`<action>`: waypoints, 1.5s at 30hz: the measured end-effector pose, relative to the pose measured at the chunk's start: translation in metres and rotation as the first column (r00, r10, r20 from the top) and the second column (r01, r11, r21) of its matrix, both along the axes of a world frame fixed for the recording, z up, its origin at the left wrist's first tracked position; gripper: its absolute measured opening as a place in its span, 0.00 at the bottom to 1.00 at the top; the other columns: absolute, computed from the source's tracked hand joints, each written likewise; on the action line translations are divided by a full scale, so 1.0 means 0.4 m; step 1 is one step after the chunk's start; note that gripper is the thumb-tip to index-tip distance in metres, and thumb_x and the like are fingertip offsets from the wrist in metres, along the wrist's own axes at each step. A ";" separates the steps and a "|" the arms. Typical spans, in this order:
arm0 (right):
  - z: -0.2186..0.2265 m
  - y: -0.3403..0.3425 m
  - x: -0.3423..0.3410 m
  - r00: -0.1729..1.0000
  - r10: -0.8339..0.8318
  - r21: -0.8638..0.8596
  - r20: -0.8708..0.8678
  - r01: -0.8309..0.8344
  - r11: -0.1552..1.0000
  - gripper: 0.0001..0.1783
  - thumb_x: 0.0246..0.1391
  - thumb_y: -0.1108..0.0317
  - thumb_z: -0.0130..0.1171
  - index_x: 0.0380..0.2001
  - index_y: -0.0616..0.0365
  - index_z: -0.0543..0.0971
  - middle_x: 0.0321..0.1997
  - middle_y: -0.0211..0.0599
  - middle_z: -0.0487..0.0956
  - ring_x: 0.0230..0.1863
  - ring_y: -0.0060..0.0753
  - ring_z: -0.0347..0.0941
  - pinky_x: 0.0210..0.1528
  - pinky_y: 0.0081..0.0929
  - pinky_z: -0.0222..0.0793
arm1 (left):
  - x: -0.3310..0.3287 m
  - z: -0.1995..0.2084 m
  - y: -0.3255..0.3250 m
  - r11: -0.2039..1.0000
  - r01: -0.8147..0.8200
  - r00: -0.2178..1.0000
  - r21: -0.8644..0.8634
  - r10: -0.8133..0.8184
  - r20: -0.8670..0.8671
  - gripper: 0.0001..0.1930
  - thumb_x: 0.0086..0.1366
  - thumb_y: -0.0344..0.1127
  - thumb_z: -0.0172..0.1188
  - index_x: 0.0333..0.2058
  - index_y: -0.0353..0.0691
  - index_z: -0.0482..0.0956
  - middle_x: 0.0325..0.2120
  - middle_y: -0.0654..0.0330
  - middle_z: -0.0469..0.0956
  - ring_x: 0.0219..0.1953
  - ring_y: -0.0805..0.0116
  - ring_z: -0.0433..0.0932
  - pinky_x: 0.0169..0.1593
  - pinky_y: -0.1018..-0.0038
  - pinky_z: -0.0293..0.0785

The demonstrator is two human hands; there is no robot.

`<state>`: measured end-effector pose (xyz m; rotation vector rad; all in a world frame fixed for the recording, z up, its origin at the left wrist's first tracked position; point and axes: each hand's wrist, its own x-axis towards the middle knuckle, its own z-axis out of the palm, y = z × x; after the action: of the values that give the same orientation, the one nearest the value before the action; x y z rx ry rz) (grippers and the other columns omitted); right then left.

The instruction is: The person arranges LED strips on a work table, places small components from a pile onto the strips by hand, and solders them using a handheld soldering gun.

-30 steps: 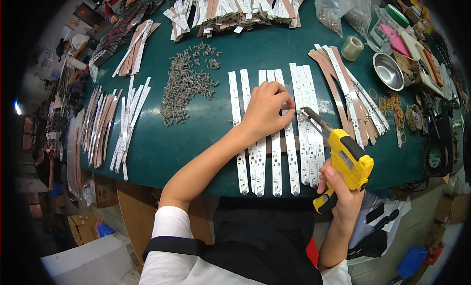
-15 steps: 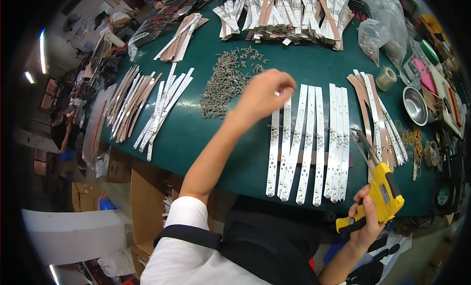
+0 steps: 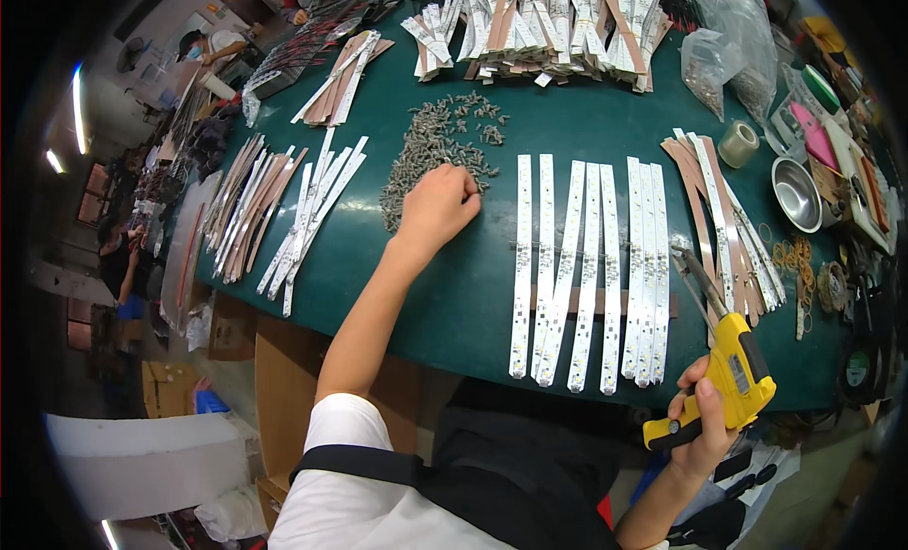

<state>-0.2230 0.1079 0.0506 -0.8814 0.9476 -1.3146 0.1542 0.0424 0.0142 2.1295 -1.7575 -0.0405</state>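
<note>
My left hand [image 3: 439, 207] rests on the green table [image 3: 454, 295] with its fingers curled into the near edge of a pile of small grey screws [image 3: 430, 148]; whether it holds any is hidden. My right hand [image 3: 705, 427] grips a yellow electric screwdriver [image 3: 728, 370] near the table's front edge, its tip pointing up toward the row of white light strips [image 3: 586, 276]. Those strips lie side by side across two brown bars in front of me, between my two hands.
Stacks of white and brown strips [image 3: 284, 209] lie at the left, more strips [image 3: 539, 25] along the far edge and others [image 3: 724, 224] at the right. A metal bowl [image 3: 796, 195], a tape roll [image 3: 738, 143], rubber bands [image 3: 804, 266] and a plastic bag [image 3: 719, 68] crowd the right side.
My left hand left the white strips and moved left to the screw pile. My right hand with the yellow screwdriver dropped lower, toward the table's front edge.
</note>
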 end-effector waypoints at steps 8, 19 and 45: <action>-0.002 0.004 -0.005 1.000 -0.011 -0.016 -0.006 0.011 1.000 0.26 0.52 0.77 0.56 0.55 0.68 0.64 0.36 0.43 0.73 0.33 0.25 0.70 0.20 0.15 0.69 | 0.025 0.009 0.037 0.997 -0.042 0.980 -0.060 0.029 -0.198 0.05 0.57 0.31 0.60 0.31 0.36 0.76 0.29 0.59 0.78 0.31 0.69 0.78 0.37 0.75 0.74; -0.001 0.010 -0.004 0.999 -0.024 -0.007 0.026 0.025 1.000 0.25 0.52 0.76 0.57 0.54 0.66 0.66 0.35 0.42 0.73 0.34 0.25 0.70 0.21 0.15 0.71 | -0.124 0.077 -0.022 0.965 0.261 0.216 -0.041 -0.100 -0.971 0.09 0.61 0.31 0.61 0.40 0.35 0.76 0.34 0.58 0.79 0.35 0.73 0.78 0.40 0.78 0.75; 0.000 0.003 -0.026 0.997 -0.066 0.054 0.028 0.064 0.997 0.26 0.49 0.77 0.58 0.53 0.66 0.68 0.34 0.43 0.75 0.32 0.26 0.72 0.22 0.17 0.71 | -0.360 0.010 -0.125 0.850 0.509 0.706 -0.138 -0.504 -0.497 0.06 0.60 0.30 0.58 0.36 0.37 0.77 0.28 0.57 0.79 0.27 0.70 0.75 0.35 0.75 0.72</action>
<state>-0.2336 0.1092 0.0506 -0.7942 0.9902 -1.3483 0.0102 -0.0074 0.0180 1.3708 -1.9164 -0.7068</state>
